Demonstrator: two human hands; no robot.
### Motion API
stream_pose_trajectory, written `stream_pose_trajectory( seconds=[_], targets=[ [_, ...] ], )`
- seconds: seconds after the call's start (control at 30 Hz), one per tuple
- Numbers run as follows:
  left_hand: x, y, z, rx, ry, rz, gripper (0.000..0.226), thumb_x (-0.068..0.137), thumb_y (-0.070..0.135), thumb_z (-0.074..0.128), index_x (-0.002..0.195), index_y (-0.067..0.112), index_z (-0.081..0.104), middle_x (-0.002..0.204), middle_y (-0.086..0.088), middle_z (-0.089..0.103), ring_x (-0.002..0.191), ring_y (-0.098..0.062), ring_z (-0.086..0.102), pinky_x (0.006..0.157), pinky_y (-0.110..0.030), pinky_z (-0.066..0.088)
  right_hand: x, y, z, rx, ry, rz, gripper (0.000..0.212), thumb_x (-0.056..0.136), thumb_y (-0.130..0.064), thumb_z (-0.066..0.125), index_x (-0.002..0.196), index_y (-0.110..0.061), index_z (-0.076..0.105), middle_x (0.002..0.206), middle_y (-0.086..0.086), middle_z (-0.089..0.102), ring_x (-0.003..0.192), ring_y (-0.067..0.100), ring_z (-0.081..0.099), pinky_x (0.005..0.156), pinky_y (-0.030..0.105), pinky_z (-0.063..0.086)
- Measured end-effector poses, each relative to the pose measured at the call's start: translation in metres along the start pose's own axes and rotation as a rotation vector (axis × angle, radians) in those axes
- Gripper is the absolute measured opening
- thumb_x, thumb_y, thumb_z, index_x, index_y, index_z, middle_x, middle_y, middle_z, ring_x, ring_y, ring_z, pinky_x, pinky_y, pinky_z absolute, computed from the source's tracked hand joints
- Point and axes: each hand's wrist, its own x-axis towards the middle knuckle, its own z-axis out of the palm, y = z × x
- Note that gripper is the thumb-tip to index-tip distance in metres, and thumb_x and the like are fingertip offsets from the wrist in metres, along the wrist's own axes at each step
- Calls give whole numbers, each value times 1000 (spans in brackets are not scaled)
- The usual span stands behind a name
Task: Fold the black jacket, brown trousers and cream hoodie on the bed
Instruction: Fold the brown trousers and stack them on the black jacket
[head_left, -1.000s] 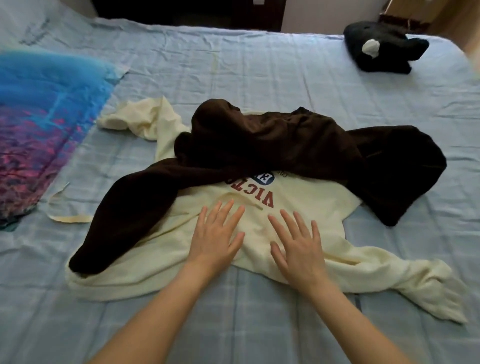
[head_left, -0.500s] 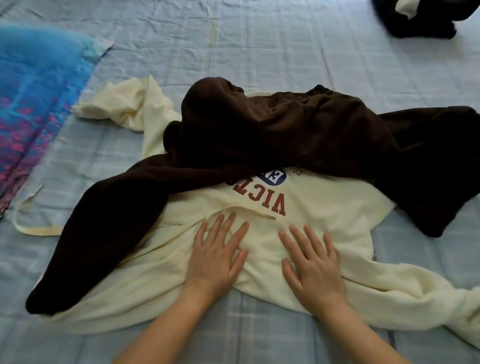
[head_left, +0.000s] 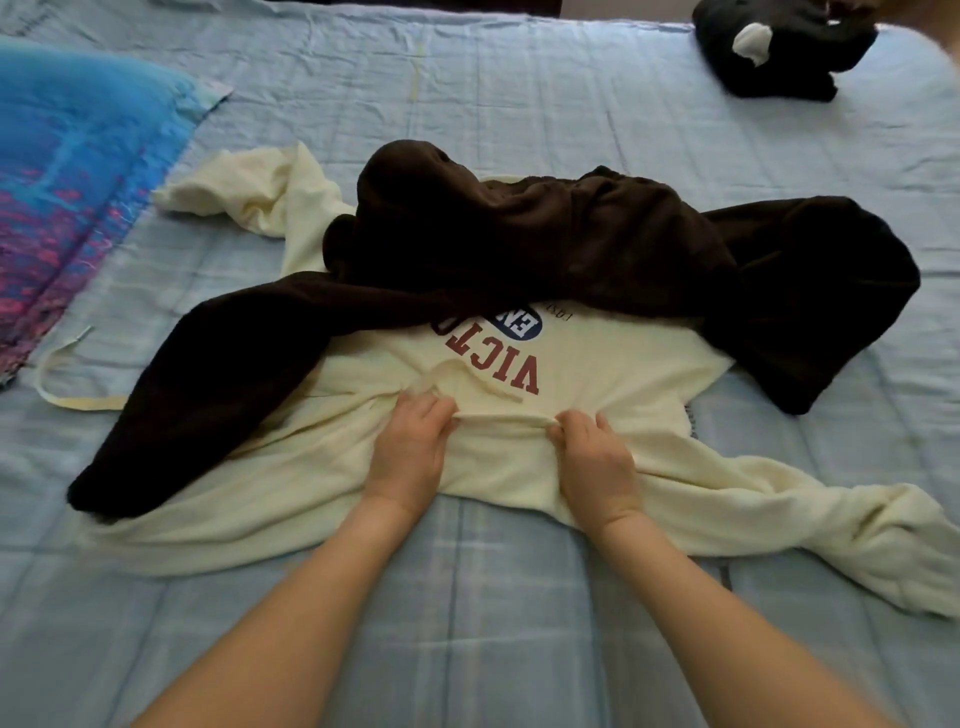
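Blue checked sheet (head_left: 519, 93) under everything I see, creased toward far side. Blue-and-pink quilt (head_left: 67, 208) at my left, lying on sheet, edge running diagonally. Dark furniture strip along top edge of view, too cropped to identify. Pale wall patch beside it, top right.

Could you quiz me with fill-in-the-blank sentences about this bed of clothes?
1. Both hands, the left hand and the right hand, pinch the ____ hooded sweatshirt.
2. The dark brown fleece trousers lie ____ that sweatshirt.
3. The black folded jacket sits at the bed's far ____ corner.

Missing words: cream; on top of; right
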Motion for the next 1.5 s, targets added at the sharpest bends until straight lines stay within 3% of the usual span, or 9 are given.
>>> stream_pose_trajectory(
  seconds=[0.17, 0.4, 0.6, 0.77, 0.87, 0.97, 1.07, 1.27, 1.5],
  targets=[
    [-56, 38, -37, 32, -70, 35, 7, 88, 5, 65, 84, 7, 59, 86, -11, 61, 83, -34, 56, 72, -41, 46, -38, -15, -55, -74, 36, -50, 32, 94, -16, 43, 68, -6, 59, 56, 6, 52, 47, 27, 50, 57, 36, 48],
    [-180, 62, -69, 128, -183, 98, 34, 66, -12, 76, 88, 11, 61, 90, -9, 64, 88, -33, 64, 98, -50, 49, -146, -53, -129, -62, -206, -13, 24, 67, 10, 83, 76, -5, 65, 60, 6, 55, 52, 28, 58, 80, 55, 58],
    [-267, 85, -85, 16, -94, 69, 34, 70, -7, 44, 93, 14, 58, 89, -5, 64, 95, -23, 53, 116, -41, 25, -220, -89, -172, -4, -222, 66, 10, 90, -5, 59, 81, -7, 64, 65, 5, 58, 58, 25, 60, 86, 55, 57],
    [-352, 87, -100, 131, -14, 214, 23, 81, 5, 45, 85, 15, 65, 80, -2, 73, 90, -24, 68, 110, -39, 32, -288, -122, -208, -104, -215, -22, 63, 108, -24, 28, 66, -8, 72, 61, 3, 66, 61, 18, 70, 112, 26, 31],
    [-378, 85, -103, 215, 3, 310, 31, 105, 15, 35, 84, 14, 57, 69, -1, 73, 68, -17, 73, 78, -51, 55, -305, -145, -225, -33, -375, 112, 91, 103, -44, 10, 48, -2, 68, 51, 4, 66, 55, 14, 68, 111, 13, 21],
    [-363, 91, -114, 232, -133, 311, 40, 98, 10, 38, 74, 18, 69, 66, 2, 72, 62, -13, 72, 61, -42, 59, -294, -138, -230, -45, -521, -49, 64, 109, -31, 18, 74, -18, 69, 59, -4, 68, 57, 7, 69, 96, 21, 40],
    [-328, 104, -137, 161, -225, 283, 28, 81, 32, 49, 79, 22, 76, 85, 7, 73, 78, -11, 70, 77, -26, 56, -253, -123, -233, 125, -465, 5, 42, 104, -43, 33, 94, -19, 66, 82, -5, 74, 70, 9, 71, 77, 24, 53],
    [-152, 107, -181, 25, 163, 42, 51, 89, 49, 56, 131, 19, 54, 135, -3, 49, 124, -18, 45, 108, -32, 34, -79, -49, -232, 133, -111, 118, 40, 95, -24, 64, 131, -6, 59, 135, 10, 56, 127, 23, 50, 112, 31, 36],
    [-30, 82, -118, 82, -249, -459, 93, 85, 65, 56, 153, 16, 18, 149, -17, 38, 136, -36, 36, 110, -50, 33, 22, 9, -154, -101, -547, 402, 66, 98, -48, 50, 154, -19, 29, 152, 16, 38, 139, 34, 35, 114, 49, 32]
  ],
)
